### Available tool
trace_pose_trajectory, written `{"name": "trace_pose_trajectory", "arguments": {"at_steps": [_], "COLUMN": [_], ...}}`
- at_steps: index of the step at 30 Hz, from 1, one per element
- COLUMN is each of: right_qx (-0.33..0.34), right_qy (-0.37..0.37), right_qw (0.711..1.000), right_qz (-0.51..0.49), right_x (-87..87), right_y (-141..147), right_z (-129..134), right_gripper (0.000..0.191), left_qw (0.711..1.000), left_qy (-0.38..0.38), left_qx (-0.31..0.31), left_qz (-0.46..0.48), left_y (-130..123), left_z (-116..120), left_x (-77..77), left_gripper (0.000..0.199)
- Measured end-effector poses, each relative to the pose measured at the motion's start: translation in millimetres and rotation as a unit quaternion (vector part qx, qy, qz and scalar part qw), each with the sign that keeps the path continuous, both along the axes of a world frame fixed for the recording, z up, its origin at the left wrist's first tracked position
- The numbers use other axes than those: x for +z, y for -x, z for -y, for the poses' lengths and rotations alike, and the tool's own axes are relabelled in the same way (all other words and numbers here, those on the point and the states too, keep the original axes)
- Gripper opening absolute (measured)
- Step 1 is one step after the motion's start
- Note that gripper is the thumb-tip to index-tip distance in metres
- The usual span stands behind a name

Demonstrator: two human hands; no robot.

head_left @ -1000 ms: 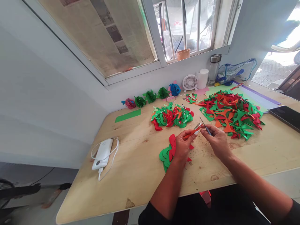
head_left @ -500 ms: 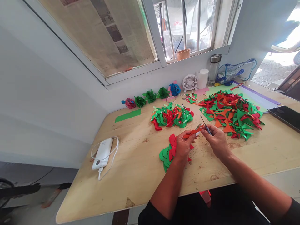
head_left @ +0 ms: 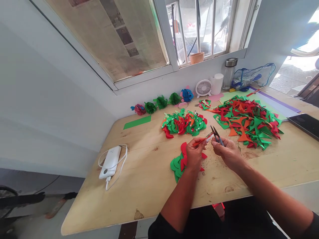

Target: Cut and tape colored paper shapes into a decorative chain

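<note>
Pale wooden table, set against a white wall below a barred window; terracotta-coloured pot on the sill. Along the wall side we listed a row of folded-paper ornaments, pink, green and blue; then a small white fan, a white cylinder, a glass bottle with a metal lid, and a clear pouch edged in blue.

Near the front edge our two hands worked close together but apart; our left hand pinched a folded orange paper piece between thumb and fingers, with a white bit showing at the fingertips; our right hand was closed around the handles of small scissors, their blades parted and pointing away from us, just beside the paper's far end; whether blade and paper touched we could not tell.

Green and red cut shapes lay by our left hand, partly hidden behind it; a heap of red, green and orange cut pieces sat beyond; a larger heap of paper offcuts lay past our right hand, with a black phone near it. Far to the left we noted a white power bank with its cable looped over it; behind it, a green paper strip.
</note>
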State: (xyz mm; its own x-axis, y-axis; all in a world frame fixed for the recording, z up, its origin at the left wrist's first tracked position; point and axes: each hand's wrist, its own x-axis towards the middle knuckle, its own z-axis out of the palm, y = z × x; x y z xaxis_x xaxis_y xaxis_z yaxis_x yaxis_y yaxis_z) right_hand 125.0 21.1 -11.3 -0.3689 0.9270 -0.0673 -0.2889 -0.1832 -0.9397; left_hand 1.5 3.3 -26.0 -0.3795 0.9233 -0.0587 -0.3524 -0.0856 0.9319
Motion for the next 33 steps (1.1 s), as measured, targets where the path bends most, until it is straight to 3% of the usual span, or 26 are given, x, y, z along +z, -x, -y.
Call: {"name": "trace_pose_trajectory", "arguments": {"at_steps": [9, 17, 25, 33], "right_qx": [-0.021, -0.041, -0.131, -0.249], "right_qy": [0.03, 0.009, -0.001, -0.035], "right_qw": [0.997, 0.998, 0.991, 0.962], "right_qz": [-0.068, -0.05, 0.007, 0.111], "right_x": [14.5, 17.7, 10.9, -7.1], "right_y": [-11.8, -18.7, -26.3, -33.3], "right_z": [-8.0, -9.8, -17.3, -25.6], "right_gripper": [0.027, 0.032, 0.029, 0.028], "left_qw": [1.0, 0.994, 0.991, 0.983], "left_qy": [0.014, -0.02, -0.026, 0.009], "left_qx": [-0.015, 0.008, -0.046, -0.104], "left_qz": [-0.004, -0.105, -0.123, -0.151], "left_y": [-1.9, 5.5, 1.8, -5.2], "left_z": [0.8, 3.1, 3.8, 4.8], "left_x": [2.6, 4.2, -7.4, -8.6], "left_gripper": [0.024, 0.016, 0.014, 0.016]}}
